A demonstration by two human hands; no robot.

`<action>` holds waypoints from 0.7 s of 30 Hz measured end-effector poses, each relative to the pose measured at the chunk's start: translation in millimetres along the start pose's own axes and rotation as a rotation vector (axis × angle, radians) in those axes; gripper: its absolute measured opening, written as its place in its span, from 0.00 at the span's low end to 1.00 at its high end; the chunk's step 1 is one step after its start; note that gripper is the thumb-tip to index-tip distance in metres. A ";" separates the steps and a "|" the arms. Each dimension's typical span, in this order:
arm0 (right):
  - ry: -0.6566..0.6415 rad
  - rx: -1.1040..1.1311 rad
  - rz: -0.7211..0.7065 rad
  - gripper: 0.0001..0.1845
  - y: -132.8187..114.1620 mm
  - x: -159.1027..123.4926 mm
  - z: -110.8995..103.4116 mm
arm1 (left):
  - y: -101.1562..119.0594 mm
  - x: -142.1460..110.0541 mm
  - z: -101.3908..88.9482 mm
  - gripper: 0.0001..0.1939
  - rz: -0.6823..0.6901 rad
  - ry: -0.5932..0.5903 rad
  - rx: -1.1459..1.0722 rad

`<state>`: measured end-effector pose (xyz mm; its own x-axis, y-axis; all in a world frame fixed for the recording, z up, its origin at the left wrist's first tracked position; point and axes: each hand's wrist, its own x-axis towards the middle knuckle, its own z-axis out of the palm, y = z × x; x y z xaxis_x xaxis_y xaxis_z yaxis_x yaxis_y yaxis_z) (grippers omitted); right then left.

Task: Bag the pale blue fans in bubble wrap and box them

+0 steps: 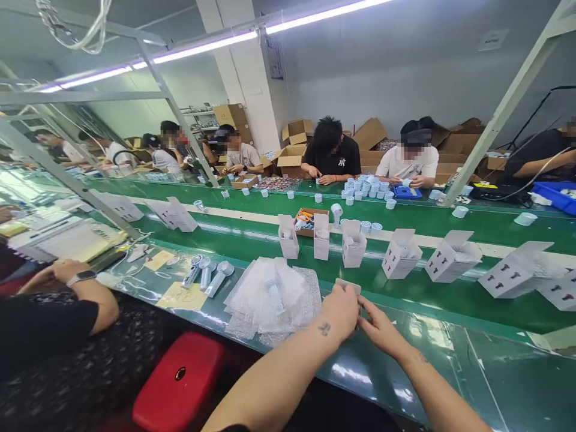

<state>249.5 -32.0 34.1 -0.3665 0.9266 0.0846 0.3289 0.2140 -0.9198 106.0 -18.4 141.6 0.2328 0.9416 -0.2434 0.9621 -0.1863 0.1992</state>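
Observation:
My left hand (339, 311) is closed around a pale, flat-topped piece (349, 286) that looks like card or a small box. Fingers cover most of it, so its kind is unclear. My right hand (380, 327) meets it from the other side, fingers bent and thumb pressed near its edge. Left of both hands lies a heap of clear bubble-wrap bags (274, 294) on the green bench. Beyond the heap are several pale blue handheld devices (219, 279) with round heads and handles. Open white boxes (354, 247) stand in a row on the belt ahead.
A green conveyor belt (243, 237) crosses in front, with a small carton of orange and dark parts (310, 221) beyond. Co-workers sit opposite near many pale blue round parts (366, 187). At left are a co-worker's arm (96, 297) and a red stool (180, 378).

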 end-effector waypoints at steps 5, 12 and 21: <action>0.041 -0.002 0.063 0.46 25.5 -13.4 17.9 | -31.2 -24.7 53.4 0.18 0.482 0.186 0.158; 0.077 -0.174 0.101 0.33 17.1 2.4 12.3 | -53.2 -42.1 44.9 0.16 0.511 0.269 0.029; -0.055 -0.206 -0.114 0.41 -130.8 146.2 33.6 | -287.6 -73.3 43.4 0.15 -0.542 0.586 -0.755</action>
<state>123.7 65.1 153.9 -0.4562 0.8759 0.1569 0.4513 0.3797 -0.8076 -181.6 -46.0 61.0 -0.4905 0.8711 -0.0249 0.5353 0.3238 0.7801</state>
